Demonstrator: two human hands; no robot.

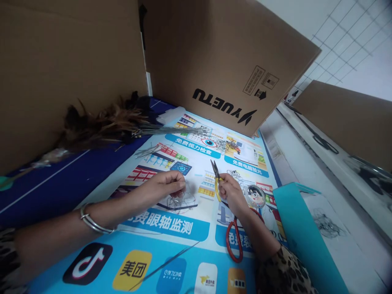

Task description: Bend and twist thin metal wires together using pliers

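My left hand (167,183) rests on the printed poster (171,228), its fingers pinched on a thin bent wire (180,199) that loops out below the fingertips. A silver bangle (92,222) sits on that wrist. My right hand (231,192) is closed round small yellow-handled pliers (217,176), whose dark jaws point up and away. Red-handled scissors (234,241) lie on the poster under my right forearm. The two hands are about a hand's width apart.
A bundle of brown feathers on wire stems (107,122) lies at the back left, with loose wires (150,150) beside it. Cardboard walls (220,61) stand behind. A turquoise box (306,237) holding wire pieces (327,224) sits at right. A long wire (171,261) crosses the poster's near part.
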